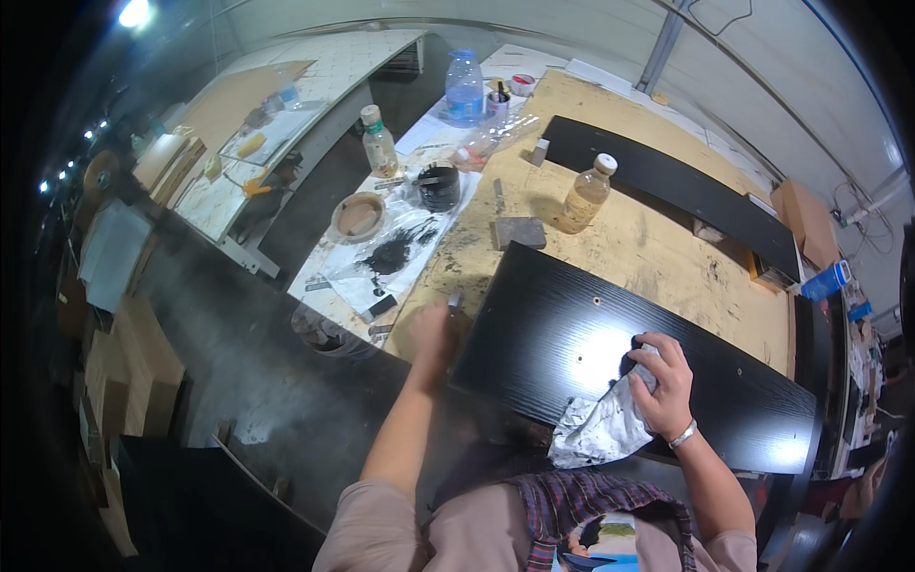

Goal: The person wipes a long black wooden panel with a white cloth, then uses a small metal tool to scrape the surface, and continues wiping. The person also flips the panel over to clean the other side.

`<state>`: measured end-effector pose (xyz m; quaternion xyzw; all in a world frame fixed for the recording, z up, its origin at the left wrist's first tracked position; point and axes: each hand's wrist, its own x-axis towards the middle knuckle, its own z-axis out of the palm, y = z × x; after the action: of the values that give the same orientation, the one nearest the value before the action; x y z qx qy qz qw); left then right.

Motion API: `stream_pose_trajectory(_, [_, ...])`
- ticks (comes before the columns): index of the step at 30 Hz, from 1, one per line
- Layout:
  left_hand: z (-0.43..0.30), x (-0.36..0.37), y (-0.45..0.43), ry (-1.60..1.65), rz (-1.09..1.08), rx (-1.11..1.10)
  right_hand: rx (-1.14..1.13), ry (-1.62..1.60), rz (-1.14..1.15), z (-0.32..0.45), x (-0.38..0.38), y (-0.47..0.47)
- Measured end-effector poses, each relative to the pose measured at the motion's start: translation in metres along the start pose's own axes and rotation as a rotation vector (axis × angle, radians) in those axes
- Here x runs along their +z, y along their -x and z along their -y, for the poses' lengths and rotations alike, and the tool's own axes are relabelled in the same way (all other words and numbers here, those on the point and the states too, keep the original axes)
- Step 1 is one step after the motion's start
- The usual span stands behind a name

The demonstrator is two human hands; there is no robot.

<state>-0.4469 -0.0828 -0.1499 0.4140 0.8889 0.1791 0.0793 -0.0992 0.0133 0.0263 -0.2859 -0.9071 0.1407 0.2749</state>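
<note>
My right hand (663, 390) presses a stained white cloth (600, 429) onto a black wood-grain panel (529, 322) that has small brass-coloured holes; the cloth hangs over the panel's near edge. My left hand (432, 332) is at the panel's left end, blurred, by a small light-coloured block (454, 299); whether it grips anything is unclear. Beyond the panel lie a grey sanding block (520, 233) and a glass bottle of yellowish liquid (588, 196). To the left, a jar of black paint (438, 187) stands on paper near a black smear, beside a round container of brown filler (358, 217).
A second long black panel (665, 179) rests on supports across the far side of the yellowish worktable (650, 257). Behind the jar stand a capped bottle (379, 143) and a large plastic water bottle (465, 89). Wooden boards (143, 357) lean at the left, across a gap.
</note>
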Motion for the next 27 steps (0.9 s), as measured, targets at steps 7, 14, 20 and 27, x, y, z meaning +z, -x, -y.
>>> stream_pose_trajectory(7, [0.02,-0.033,-0.003,0.077,-0.351,0.079,-0.01,-0.002,-0.028,-0.001,0.002,0.0])
stream_pose_trajectory(14, [-0.128,-0.148,0.046,0.305,-0.444,0.739,-0.029,-0.047,-0.112,-0.008,0.002,0.004])
stream_pose_trajectory(20, [-0.144,-0.118,0.063,0.056,-0.31,0.807,-0.059,-0.09,-0.072,-0.023,-0.037,0.031])
stream_pose_trajectory(27, [-0.156,-0.119,0.073,0.023,-0.27,0.812,0.314,-0.01,-0.264,-0.09,-0.1,0.122])
